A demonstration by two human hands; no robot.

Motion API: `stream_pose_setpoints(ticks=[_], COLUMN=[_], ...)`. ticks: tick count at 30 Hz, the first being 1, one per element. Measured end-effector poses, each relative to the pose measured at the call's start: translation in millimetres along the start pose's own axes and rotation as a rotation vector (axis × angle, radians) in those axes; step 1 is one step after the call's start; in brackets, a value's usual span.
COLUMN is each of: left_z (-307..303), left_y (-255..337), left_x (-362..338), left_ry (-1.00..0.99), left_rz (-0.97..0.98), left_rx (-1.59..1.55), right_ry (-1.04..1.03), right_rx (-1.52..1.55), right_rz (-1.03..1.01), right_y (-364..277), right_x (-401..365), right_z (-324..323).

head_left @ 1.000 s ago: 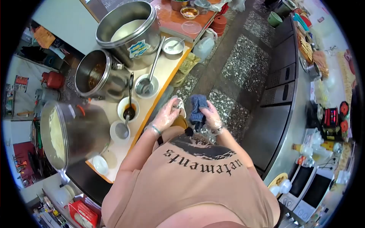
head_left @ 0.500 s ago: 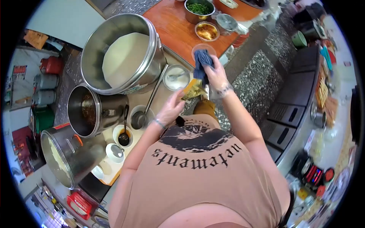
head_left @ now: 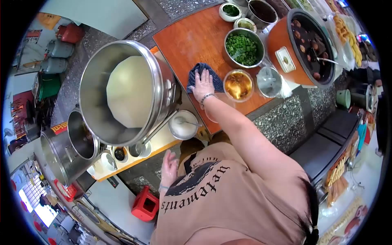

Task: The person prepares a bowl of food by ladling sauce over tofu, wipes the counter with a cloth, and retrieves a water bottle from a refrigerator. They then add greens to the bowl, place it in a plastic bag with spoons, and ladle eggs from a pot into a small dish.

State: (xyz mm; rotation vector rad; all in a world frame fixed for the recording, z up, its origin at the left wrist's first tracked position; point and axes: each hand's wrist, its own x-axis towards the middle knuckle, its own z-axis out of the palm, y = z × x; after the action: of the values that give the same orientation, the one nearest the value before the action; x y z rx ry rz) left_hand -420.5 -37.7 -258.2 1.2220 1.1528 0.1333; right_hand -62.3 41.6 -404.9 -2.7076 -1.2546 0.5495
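My right hand (head_left: 202, 85) lies spread on a dark blue cloth (head_left: 197, 70) and presses it on the orange tabletop (head_left: 183, 36). A clear empty-looking bowl (head_left: 220, 110) stands partly under my right forearm at the table's edge. Just right of the cloth is a clear bowl of brown liquid (head_left: 238, 85). My left hand (head_left: 168, 168) hangs beside my shirt, its fingers loosely apart, with nothing seen in it. Above it is a bowl of white granules (head_left: 183, 125) with a spoon.
A large steel pot (head_left: 93, 81) of pale liquid stands left of the table. Chopped greens (head_left: 242, 49) fill a steel bowl near an orange cooker (head_left: 279, 45) of dark broth. A red stool (head_left: 145, 203) stands on the floor, lower left.
The cloth and my right hand have moved onto the tabletop. My left hand has drawn back toward my body, and the yellowish item near it no longer shows. The view has shifted.
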Motion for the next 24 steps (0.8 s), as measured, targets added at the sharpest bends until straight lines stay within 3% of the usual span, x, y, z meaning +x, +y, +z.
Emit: stream_pose_setpoints(ticks=[5, 8, 11, 15, 17, 18, 20, 22, 23, 24], left_z=[5.3, 12.7, 24.8, 71.4, 103.7, 116.1, 140.5, 155.2, 158.4, 155.5], left_y=[-18.6, -25.2, 6.7, 67.2, 86.9, 82.7, 65.5, 54.6, 51.6, 46.6], left_x=[20.0, 32.9, 61.0, 167.4, 219.5, 232.1, 253.7, 245.0, 237.1, 230.2], left_ry=[0.019, 0.054, -0.063, -0.285, -0.196, -0.193, -0.222, -0.272, -0.334, -0.302], left_rz=[-0.174, -0.136, -0.102, 0.433, 0.691, 0.691, 0.709, 0.642, 0.571, 0.625], left_rx=[-0.03, -0.039, 0.21, 0.65, 0.849, 0.844, 1.292, 1.332, 1.373, 1.355], right_ry=[0.234, 0.252, 0.203, 0.059, -0.014, -0.062, -0.106, -0.098, 0.007, 0.105], right_rx=[0.029, 0.067, 0.034, 0.022, 0.057, 0.038, 0.032, 0.01, -0.006, -0.018], right_rz=[0.036, 0.129, 0.129, 0.154, 0.177, 0.208, 0.245, 0.241, 0.25, 0.261], right_y=[-2.4, -8.4, -4.4, -4.1, -5.0, -10.0, -16.8, -14.6, -7.6, -1.0], right_x=[81.8, 123.9, 128.1, 125.9, 124.5, 116.9, 111.8, 124.6, 135.5, 145.2], right_z=[-5.8, -16.3, -17.5, -28.6, -33.9, -39.0, -44.5, -43.7, -37.8, -30.8])
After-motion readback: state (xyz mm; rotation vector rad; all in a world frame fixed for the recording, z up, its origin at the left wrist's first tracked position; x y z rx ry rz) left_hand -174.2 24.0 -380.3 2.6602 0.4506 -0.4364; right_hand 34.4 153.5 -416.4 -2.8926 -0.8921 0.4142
